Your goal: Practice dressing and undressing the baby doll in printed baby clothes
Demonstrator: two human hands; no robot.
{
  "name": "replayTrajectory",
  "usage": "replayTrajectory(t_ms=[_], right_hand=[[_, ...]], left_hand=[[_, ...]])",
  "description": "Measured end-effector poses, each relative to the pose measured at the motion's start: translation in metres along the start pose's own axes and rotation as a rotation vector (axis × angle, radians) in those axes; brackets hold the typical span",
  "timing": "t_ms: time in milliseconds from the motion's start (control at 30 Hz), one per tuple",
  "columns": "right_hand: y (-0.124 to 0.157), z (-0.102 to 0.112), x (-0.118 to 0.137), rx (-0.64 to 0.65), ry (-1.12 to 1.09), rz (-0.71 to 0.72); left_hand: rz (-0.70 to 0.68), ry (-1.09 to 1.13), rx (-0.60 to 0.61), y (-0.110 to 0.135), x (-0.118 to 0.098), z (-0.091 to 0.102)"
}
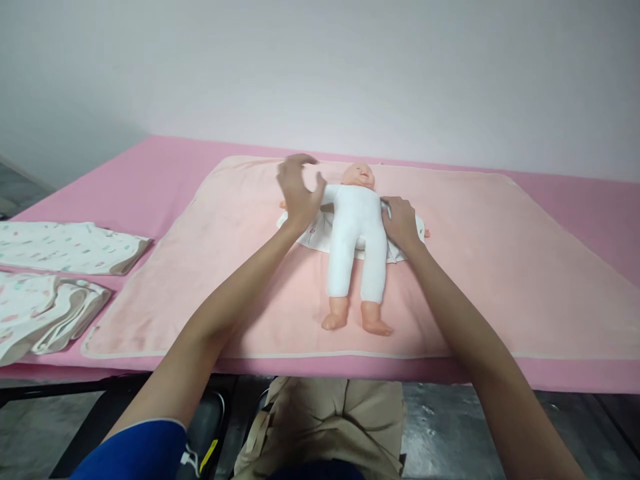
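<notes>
A baby doll [354,210] with a white cloth body lies on its back, head away from me and bare feet toward me. Under its torso is a white baby garment [320,235], spread out to both sides. My left hand [299,197] is raised beside the doll's shoulder and over its arm, fingers curved and spread from the thumb, nothing between them. On the other side, my right hand [401,219] lies over the doll's arm by the torso, its fingers bent around it. The doll's small hand shows past my right hand; the contact itself is partly hidden.
A pale pink blanket [200,293] lies under the doll on a pink-covered table [175,167]. Two folded, patterned white cloths [70,247] rest at the left edge. A grey-white wall [350,73] stands behind. Black chair parts [210,413] show below the front edge.
</notes>
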State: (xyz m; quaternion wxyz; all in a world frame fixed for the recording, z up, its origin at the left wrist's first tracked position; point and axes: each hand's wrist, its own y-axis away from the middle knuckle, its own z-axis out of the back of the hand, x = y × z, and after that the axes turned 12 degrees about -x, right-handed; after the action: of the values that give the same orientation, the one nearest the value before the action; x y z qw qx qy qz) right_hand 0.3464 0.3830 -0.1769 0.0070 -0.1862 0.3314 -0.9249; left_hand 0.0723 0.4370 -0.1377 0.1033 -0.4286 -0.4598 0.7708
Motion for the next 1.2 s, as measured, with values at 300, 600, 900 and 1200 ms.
replayTrajectory(t_ms=[300, 600, 900, 1200], right_hand=[[0.022, -0.002, -0.013, -0.048, 0.096, 0.050], [0.020, -0.001, -0.014, -0.075, 0.097, -0.036], [0.027, 0.007, -0.015, -0.128, 0.159, -0.008], [0.029, 0.001, -0.029, 0.025, 0.237, -0.199]], left_hand=[[-0.478, -0.453, 0.978, 0.018, -0.109, -0.107], [-0.462, -0.427, 0.836, 0.028, -0.088, -0.132], [-0.117, -0.047, 0.472, 0.013, -0.041, -0.089], [-0.031, 0.067, 0.403, 0.002, -0.016, -0.069]])
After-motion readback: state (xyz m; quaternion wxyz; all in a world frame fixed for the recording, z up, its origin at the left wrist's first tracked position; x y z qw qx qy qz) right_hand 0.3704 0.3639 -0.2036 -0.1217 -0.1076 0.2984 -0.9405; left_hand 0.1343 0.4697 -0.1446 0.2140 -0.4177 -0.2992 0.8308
